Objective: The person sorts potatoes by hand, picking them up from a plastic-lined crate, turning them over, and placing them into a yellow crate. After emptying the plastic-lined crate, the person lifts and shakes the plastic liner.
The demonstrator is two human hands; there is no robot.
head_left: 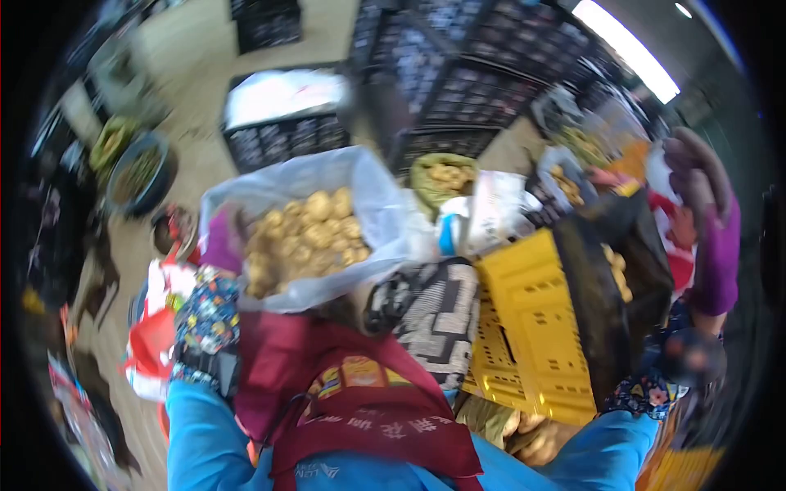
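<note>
My left hand [225, 236], in a purple glove, is at the left side of a crate lined with a pale plastic bag [381, 204]. Its fingers blur over the potatoes [323, 225] inside. Far to the right, my right hand [706, 204] is raised in a purple and grey glove, fingers stretched upward and apart. It is beside a yellow crate [532, 319] with a black liner [610, 278], where a few more potatoes [618, 274] show. A patterned black-and-white cloth [442, 319] lies between the two crates.
Stacked black crates [491, 90] stand at the back, and a white-covered crate [286, 98] sits nearer. A green sack of potatoes [444, 176] is behind the lined crate. On the left floor is a round tub [141, 173]. More potatoes [540, 442] lie below the yellow crate.
</note>
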